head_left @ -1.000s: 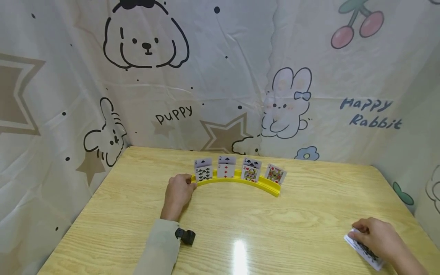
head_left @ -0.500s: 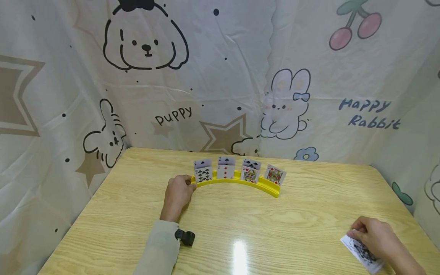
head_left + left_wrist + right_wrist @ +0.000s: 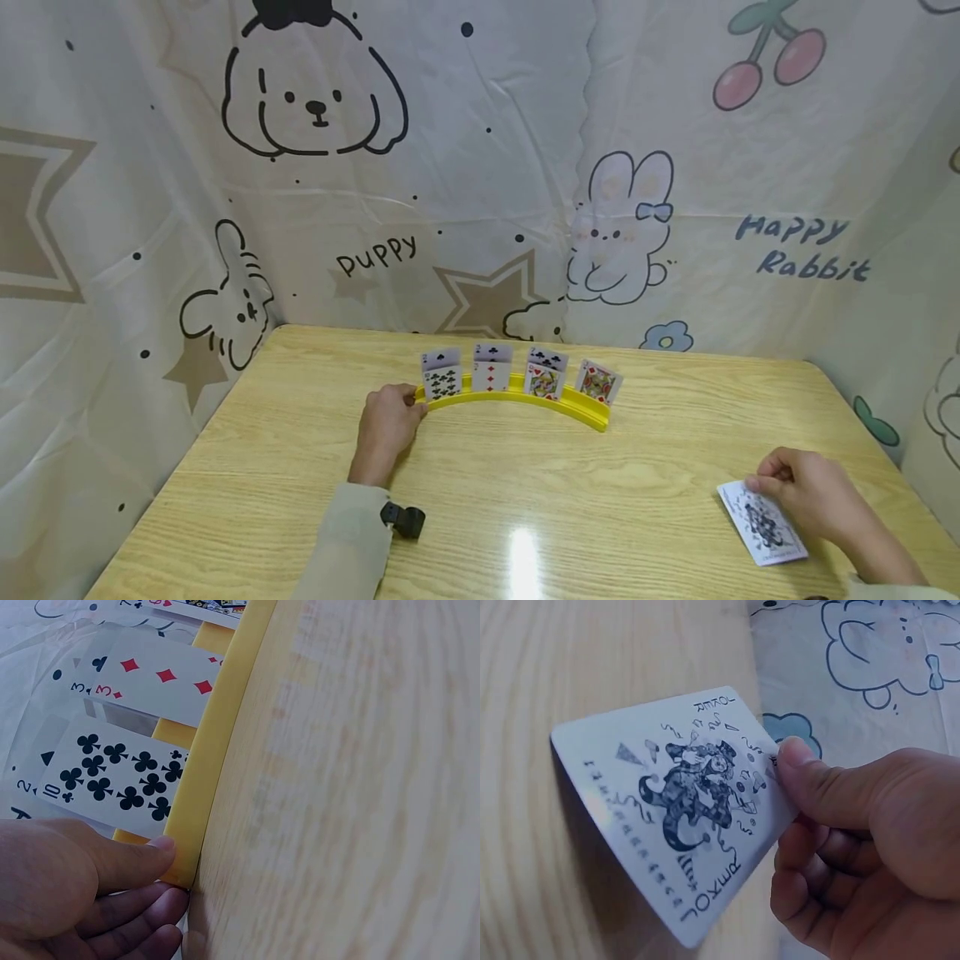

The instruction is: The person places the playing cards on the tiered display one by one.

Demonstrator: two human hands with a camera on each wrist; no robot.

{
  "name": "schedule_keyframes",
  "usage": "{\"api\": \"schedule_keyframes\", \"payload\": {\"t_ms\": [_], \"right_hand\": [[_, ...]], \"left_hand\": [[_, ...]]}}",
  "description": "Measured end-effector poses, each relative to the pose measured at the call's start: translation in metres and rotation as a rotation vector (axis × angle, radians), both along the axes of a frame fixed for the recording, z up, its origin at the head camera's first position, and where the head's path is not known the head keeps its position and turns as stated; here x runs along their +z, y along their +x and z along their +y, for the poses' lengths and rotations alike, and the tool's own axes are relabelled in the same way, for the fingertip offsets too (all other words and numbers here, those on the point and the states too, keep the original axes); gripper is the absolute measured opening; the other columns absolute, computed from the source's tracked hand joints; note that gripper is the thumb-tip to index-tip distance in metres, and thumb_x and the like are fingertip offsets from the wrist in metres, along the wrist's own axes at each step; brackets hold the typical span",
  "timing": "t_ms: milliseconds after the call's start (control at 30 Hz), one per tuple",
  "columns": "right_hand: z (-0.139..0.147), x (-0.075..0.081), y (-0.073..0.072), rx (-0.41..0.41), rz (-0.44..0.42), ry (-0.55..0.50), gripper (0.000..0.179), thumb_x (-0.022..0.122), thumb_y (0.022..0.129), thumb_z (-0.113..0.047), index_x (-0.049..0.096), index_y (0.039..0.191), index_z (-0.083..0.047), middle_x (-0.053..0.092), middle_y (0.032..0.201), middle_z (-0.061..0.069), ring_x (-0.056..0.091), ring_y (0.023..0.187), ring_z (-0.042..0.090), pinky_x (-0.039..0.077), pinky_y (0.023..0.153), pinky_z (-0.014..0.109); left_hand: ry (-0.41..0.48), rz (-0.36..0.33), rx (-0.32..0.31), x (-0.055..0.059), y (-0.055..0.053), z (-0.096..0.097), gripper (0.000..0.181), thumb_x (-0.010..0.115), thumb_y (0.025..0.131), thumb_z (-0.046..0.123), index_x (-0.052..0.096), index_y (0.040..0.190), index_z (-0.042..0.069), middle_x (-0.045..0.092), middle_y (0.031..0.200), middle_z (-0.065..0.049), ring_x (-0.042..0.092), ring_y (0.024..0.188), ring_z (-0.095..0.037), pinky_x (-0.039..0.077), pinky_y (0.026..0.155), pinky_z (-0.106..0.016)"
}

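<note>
My left hand [image 3: 388, 421] grips the left end of a curved yellow card holder [image 3: 217, 727], thumb on its front rail and fingers curled under the end. Cards stand in it in four groups: a ten of clubs [image 3: 112, 780] before a two of spades [image 3: 440, 357], a three of diamonds [image 3: 492, 377] before a three of clubs [image 3: 492, 352], a red face card [image 3: 543, 382] before a seven of clubs [image 3: 548, 357], and a lone diamond face card [image 3: 599, 383]. At the right, my right hand [image 3: 821, 496] pinches a black-and-white joker card [image 3: 690, 787] by one edge, face up, tilted over the table.
The wooden table [image 3: 615, 508] spreads between the two hands. A cartoon-printed curtain [image 3: 487, 183] hangs behind its back edge and along both sides. A small black device [image 3: 403, 518] sits on the left wrist.
My right hand has moved left and away from me with the joker card, which now shows its full face. The left hand and the card holder stay put.
</note>
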State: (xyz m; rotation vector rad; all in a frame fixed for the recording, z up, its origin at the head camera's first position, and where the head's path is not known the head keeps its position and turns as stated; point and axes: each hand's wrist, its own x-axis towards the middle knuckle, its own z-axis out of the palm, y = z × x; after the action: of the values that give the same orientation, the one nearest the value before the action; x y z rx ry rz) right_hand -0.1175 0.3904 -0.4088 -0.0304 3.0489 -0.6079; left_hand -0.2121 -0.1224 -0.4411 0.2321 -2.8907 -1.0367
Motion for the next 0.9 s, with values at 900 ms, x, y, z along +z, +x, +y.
{"api": "schedule_keyframes", "payload": {"t_ms": [900], "right_hand": [[-0.058,0.025,-0.016,-0.031,0.347,-0.153,0.018,0.074,0.093,-0.017,0.063,0.084,-0.006,0.056,0.069,0.002,0.042,0.059,0.015,0.033,0.050,0.027]], "left_hand": [[0.009,0.005,0.001,0.001,0.000,0.000,0.039,0.076,0.091,0.015,0.068,0.125,-0.002,0.071,0.107,-0.014,0.065,0.100,-0.028,0.053,0.084,-0.045]]}}
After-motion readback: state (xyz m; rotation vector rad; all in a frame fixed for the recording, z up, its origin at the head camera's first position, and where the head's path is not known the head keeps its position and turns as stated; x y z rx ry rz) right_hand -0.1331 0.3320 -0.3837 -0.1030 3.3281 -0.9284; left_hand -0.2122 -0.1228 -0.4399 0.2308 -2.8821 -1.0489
